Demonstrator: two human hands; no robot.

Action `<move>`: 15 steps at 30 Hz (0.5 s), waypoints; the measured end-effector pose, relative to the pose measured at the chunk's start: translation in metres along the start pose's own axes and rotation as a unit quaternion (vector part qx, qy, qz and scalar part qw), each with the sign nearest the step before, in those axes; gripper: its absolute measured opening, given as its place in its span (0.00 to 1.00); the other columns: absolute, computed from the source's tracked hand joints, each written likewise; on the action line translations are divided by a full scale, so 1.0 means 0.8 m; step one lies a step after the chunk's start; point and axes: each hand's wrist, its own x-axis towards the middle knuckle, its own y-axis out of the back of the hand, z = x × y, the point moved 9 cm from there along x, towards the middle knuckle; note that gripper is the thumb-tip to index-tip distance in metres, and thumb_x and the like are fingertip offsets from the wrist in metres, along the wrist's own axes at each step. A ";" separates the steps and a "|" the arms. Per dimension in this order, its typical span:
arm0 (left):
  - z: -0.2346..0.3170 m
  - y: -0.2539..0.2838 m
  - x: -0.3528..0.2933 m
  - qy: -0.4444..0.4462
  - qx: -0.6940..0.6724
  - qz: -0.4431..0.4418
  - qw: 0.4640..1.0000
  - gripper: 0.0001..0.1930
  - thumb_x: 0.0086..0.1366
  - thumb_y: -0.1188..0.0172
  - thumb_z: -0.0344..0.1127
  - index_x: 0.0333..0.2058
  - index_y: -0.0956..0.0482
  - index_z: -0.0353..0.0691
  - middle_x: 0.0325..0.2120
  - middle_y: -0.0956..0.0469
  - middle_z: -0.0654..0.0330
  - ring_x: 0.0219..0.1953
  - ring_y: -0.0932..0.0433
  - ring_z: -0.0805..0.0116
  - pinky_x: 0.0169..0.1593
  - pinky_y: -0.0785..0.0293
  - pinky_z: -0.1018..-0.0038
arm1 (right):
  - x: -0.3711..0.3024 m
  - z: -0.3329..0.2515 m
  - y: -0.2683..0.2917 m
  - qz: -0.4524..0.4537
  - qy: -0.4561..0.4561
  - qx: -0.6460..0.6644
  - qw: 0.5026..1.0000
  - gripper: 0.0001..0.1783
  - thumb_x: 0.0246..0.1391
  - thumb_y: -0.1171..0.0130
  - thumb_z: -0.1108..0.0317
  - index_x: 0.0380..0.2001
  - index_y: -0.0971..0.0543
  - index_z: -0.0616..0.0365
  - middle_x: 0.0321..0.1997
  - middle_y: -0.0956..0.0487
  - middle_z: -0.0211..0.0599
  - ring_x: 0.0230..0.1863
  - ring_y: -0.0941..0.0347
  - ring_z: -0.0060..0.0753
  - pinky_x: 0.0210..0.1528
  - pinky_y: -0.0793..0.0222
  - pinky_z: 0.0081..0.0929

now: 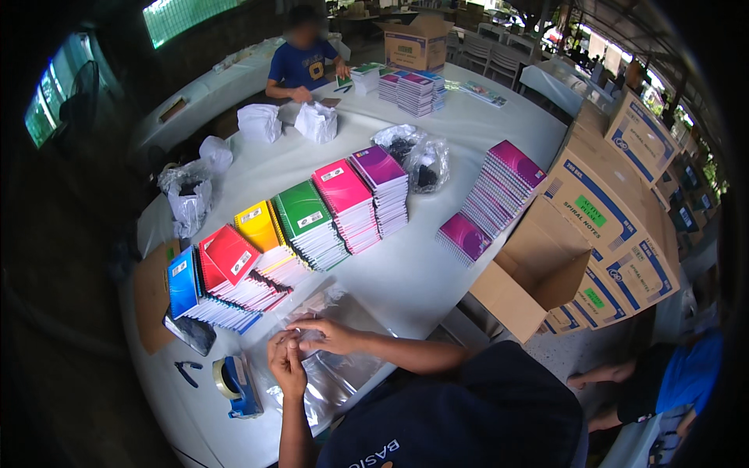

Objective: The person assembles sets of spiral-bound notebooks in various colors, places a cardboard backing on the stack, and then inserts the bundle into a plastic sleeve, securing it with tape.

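Note:
My left hand (288, 365) and my right hand (331, 338) meet over a pile of clear plastic bags (337, 381) at the table's near edge. Both have their fingers drawn together in a pinch, the tips almost touching; whatever lies between them is too small to make out. Just beyond stands a diagonal row of spiral notebook stacks: blue (184, 281), red (229, 253), yellow (261, 225), green (300, 208), pink (343, 186) and purple (381, 168). Left of my left hand are a blue tape dispenser (239, 388) and dark-handled pliers (188, 373).
More purple notebooks (499, 187) lie at the right, beside an open cardboard box (538, 257) and stacked cartons (608, 210). Crumpled plastic bags (413, 156) and white-wrapped bundles (260, 123) sit farther back. A person (303, 66) in blue works across the table; another (679, 378) is at lower right.

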 end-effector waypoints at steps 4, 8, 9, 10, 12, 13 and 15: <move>0.006 0.008 0.001 0.025 -0.013 0.082 0.996 0.17 0.70 0.55 0.37 0.29 0.23 0.30 0.31 0.23 0.51 0.42 0.26 0.58 0.50 0.33 0.65 | 0.002 -0.011 0.001 0.134 0.048 -0.048 0.989 0.12 0.60 0.52 0.70 0.40 0.22 0.65 0.41 0.21 0.44 0.50 0.27 0.40 0.55 0.36 0.34; -0.008 0.013 0.000 -0.024 -0.006 0.091 0.996 0.19 0.70 0.57 0.36 0.27 0.23 0.29 0.35 0.22 0.50 0.44 0.24 0.57 0.52 0.33 0.66 | 0.002 -0.024 0.004 0.182 0.111 -0.098 0.972 0.10 0.59 0.52 0.74 0.36 0.22 0.66 0.40 0.20 0.44 0.48 0.25 0.41 0.51 0.32 0.32; -0.009 0.011 0.006 -0.052 0.018 0.074 0.996 0.19 0.70 0.57 0.36 0.28 0.23 0.29 0.36 0.21 0.49 0.44 0.24 0.57 0.54 0.34 0.66 | 0.004 -0.025 0.008 0.191 0.130 -0.112 0.967 0.09 0.58 0.51 0.75 0.36 0.22 0.67 0.40 0.20 0.44 0.48 0.25 0.41 0.50 0.31 0.31; -0.045 0.003 0.005 0.042 -0.014 0.032 0.999 0.19 0.70 0.57 0.40 0.34 0.22 0.29 0.41 0.23 0.48 0.48 0.26 0.56 0.57 0.37 0.64 | 0.006 -0.005 0.012 0.169 0.085 -0.080 0.979 0.10 0.59 0.50 0.73 0.38 0.22 0.67 0.43 0.21 0.44 0.51 0.27 0.40 0.53 0.33 0.32; -0.047 0.005 0.008 0.066 -0.035 -0.002 0.997 0.26 0.70 0.60 0.50 0.49 0.28 0.31 0.53 0.31 0.46 0.58 0.34 0.53 0.63 0.46 0.62 | 0.005 0.018 0.024 0.119 0.044 -0.047 0.991 0.21 0.58 0.45 0.62 0.50 0.26 0.65 0.58 0.29 0.45 0.64 0.40 0.41 0.64 0.47 0.34; -0.020 0.004 0.018 -0.001 -0.027 -0.003 1.000 0.32 0.69 0.62 0.56 0.58 0.35 0.33 0.60 0.37 0.45 0.63 0.41 0.53 0.65 0.52 0.61 | -0.006 0.028 0.041 0.140 0.069 0.021 0.987 0.45 0.48 0.36 0.47 0.62 0.39 0.61 0.65 0.39 0.48 0.70 0.52 0.42 0.69 0.60 0.35; -0.033 0.029 0.015 -0.006 -0.087 0.026 0.996 0.44 0.64 0.67 0.67 0.66 0.54 0.35 0.66 0.52 0.48 0.69 0.55 0.55 0.68 0.62 0.62 | -0.017 0.060 0.058 0.190 0.082 0.214 0.955 0.65 0.35 0.30 0.39 0.67 0.53 0.62 0.68 0.46 0.52 0.71 0.57 0.42 0.70 0.64 0.35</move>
